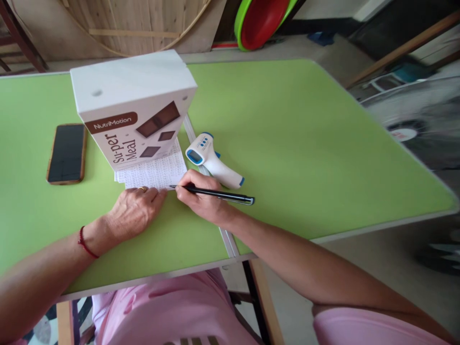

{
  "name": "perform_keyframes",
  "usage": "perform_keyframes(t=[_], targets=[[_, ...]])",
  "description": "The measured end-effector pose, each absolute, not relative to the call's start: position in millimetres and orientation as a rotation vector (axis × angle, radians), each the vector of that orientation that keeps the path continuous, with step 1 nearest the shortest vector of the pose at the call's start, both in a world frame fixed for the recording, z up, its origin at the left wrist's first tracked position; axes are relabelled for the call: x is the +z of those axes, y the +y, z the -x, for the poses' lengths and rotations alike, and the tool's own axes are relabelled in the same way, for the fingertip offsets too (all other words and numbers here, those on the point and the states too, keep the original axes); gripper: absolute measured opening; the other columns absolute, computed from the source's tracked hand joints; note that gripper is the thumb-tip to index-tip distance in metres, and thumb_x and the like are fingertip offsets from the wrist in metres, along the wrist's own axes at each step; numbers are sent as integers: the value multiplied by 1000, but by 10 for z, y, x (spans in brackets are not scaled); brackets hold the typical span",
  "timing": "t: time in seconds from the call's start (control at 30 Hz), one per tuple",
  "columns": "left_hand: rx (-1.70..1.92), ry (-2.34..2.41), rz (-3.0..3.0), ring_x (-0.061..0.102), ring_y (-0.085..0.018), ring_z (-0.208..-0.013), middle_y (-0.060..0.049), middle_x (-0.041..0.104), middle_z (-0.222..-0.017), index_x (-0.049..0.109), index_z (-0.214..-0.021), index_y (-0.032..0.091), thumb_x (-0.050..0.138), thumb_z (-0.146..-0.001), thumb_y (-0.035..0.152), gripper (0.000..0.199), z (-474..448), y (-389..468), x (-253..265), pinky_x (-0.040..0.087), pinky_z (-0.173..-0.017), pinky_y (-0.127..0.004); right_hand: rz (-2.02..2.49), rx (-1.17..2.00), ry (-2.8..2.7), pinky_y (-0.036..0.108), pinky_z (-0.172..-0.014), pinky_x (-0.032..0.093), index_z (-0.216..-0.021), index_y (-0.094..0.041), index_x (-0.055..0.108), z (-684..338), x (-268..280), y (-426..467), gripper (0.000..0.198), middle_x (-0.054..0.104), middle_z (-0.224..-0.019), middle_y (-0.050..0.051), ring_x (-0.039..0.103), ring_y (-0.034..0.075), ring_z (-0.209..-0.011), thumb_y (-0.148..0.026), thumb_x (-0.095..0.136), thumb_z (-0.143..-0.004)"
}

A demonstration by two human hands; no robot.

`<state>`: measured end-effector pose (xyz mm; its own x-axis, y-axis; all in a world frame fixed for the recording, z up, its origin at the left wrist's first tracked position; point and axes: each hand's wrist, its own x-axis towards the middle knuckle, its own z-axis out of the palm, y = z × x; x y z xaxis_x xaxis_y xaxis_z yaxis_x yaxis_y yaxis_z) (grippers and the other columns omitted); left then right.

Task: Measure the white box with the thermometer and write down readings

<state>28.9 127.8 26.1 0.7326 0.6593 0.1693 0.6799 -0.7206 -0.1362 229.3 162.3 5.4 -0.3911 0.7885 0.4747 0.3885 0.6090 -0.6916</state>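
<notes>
A green table [305,143] bears a phone [66,153], white box [132,105], written paper [154,170] and thermometer [213,160]

- The box [132,105] stands upper left of centre on the table [305,143], its lower edge on the paper [154,172].
- The phone [67,153] lies at the left, apart from the box.
- The thermometer [212,160] lies just right of the paper.
- The left hand [134,211] rests on the paper's lower edge.
- The right hand [201,196], just beside it, holds the pen [215,193], its tip at the paper's lower right corner.

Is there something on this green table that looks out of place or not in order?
Only one thing: the white box stands on the far part of the written paper, covering it. Nothing looks spilled or damaged.
</notes>
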Motion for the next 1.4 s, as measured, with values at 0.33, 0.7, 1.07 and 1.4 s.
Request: perform_keyframes(t=[0.33,0.7,1.07,1.4], targets=[[-221,-1049,2720,58,-16,-52,-1,61,-69,60,-107,10,46,-91,9,21,-295,1280,265,39,-41,-29,956,624,-2034,22,-47,36,-69,-23,40,-2287,77,1623,22,47,-57,-6,43,8,-48,-19,53,-85],[-273,-1029,2707,58,-16,-52,-1,60,-68,60,-106,10,45,-94,10,19,-283,1279,234,38,-40,-29,951,562,-1964,21,-45,34,-68,-22,42,-2312,43,1639,21,47,-53,-7,42,7,-46,-19,55,-85],[-218,-1055,2726,59,-16,-54,-2,61,-69,60,-105,11,43,-94,11,20,-280,1281,241,38,-41,-28,998,547,-2002,23,-45,37,-68,-24,39,-2312,41,1632,21,46,-53,-6,44,10,-47,-19,54,-83],[-271,-1024,2700,58,-16,-52,-1,60,-67,60,-105,10,45,-94,10,19,-280,1290,244,37,-40,-28,968,577,-1992,22,-44,35,-68,-23,39,-2334,52,1637,22,45,-53,-7,42,8,-46,-19,54,-83]])
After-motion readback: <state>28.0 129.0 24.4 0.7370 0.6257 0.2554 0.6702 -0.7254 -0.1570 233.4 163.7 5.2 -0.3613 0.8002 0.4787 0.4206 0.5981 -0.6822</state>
